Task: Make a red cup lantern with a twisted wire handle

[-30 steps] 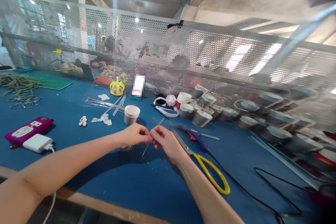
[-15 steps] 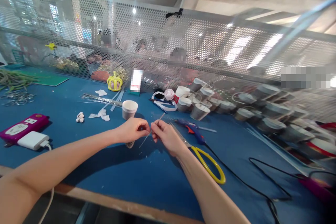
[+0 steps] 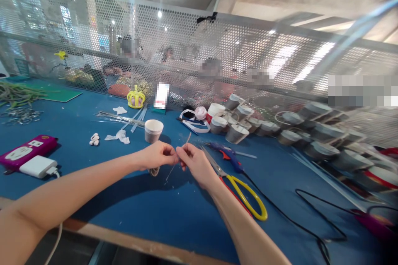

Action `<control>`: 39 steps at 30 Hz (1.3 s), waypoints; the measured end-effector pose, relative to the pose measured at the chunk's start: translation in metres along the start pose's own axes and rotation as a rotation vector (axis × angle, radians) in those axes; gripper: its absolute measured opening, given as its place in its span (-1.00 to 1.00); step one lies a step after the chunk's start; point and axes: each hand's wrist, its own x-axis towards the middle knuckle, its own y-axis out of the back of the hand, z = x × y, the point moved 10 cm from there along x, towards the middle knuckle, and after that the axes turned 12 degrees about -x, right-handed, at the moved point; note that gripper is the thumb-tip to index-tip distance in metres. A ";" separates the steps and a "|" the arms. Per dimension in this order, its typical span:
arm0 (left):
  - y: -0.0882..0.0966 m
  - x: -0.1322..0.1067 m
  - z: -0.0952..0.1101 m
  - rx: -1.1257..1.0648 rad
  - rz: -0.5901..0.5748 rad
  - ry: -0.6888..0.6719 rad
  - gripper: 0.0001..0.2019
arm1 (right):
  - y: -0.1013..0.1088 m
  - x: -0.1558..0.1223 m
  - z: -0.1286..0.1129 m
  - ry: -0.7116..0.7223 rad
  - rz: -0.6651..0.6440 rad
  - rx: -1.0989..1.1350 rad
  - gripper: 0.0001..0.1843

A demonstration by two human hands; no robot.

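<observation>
Over the middle of the blue table my right hand [image 3: 195, 162] is closed in a pinch on a thin, pale wire [image 3: 188, 137]. One end of the wire pokes up past the knuckles and a fine tail slants down below. My left hand [image 3: 161, 154], also pinched, meets it at the fingertips; the exact grip there is partly hidden. Under the left hand a small coil of brown twine [image 3: 154, 171] shows. Just behind stands a white-rimmed grey cup [image 3: 154, 131]. Scissors with yellow and red handles [image 3: 248, 198] lie beside my right forearm, next to a blue glue gun [image 3: 226, 155].
At left are a purple power strip [image 3: 29, 153] with a white charger [image 3: 39, 166]. Several grey cups [image 3: 236, 133] crowd the right side. Thin metal wires [image 3: 120, 117] and a yellow crown-shaped piece [image 3: 136, 98] lie before the perforated screen [image 3: 174, 37]. A black cord crosses the right.
My hands have drawn closer, so their fingertips now meet. The wire's upper end has tilted more upright. The right hand has shifted slightly left and down, uncovering more of the scissors.
</observation>
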 end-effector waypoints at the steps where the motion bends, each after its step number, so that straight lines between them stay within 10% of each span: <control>1: -0.001 0.000 -0.001 -0.035 -0.008 0.017 -0.84 | -0.001 -0.001 -0.002 0.007 -0.022 0.041 -0.73; 39: 0.002 0.000 0.007 0.114 -0.022 -0.001 -0.96 | 0.006 0.001 -0.003 0.047 0.041 -0.091 -0.66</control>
